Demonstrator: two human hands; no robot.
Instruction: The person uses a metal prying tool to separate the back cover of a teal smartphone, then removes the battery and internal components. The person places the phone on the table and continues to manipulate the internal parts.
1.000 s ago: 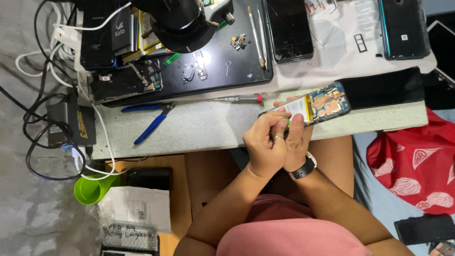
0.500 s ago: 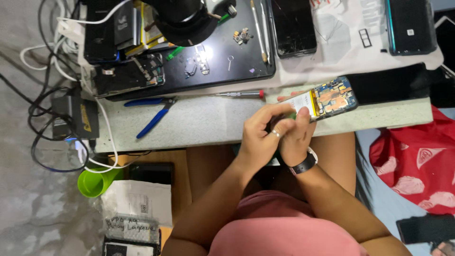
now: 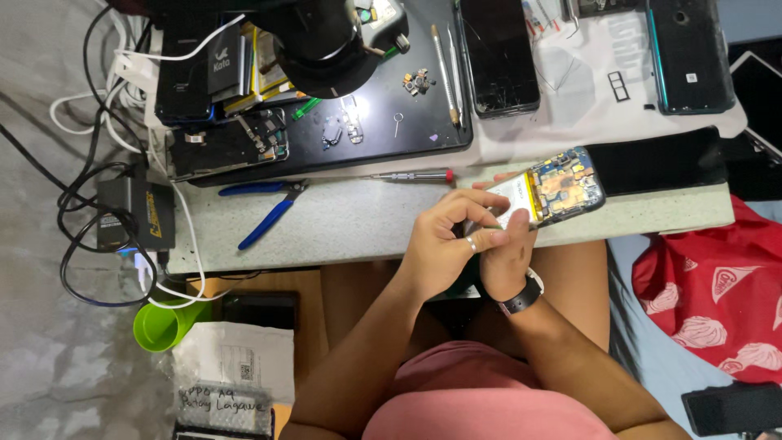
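At the pale stone tabletop's [image 3: 366,224] front edge, left hand [image 3: 444,244] and right hand [image 3: 507,257] pinch an opened smartphone with exposed blue circuitry [image 3: 558,187]; blue-handled pliers [image 3: 265,216] and a red-tipped screwdriver [image 3: 407,175] lie well apart leftward.

A cracked black phone screen [image 3: 498,57] lies flat at the top of the bench. Right of it lies a dark phone with green edge [image 3: 684,53]. On the floor, a white paper label [image 3: 236,363] rests beside a clear plastic packet [image 3: 224,407].
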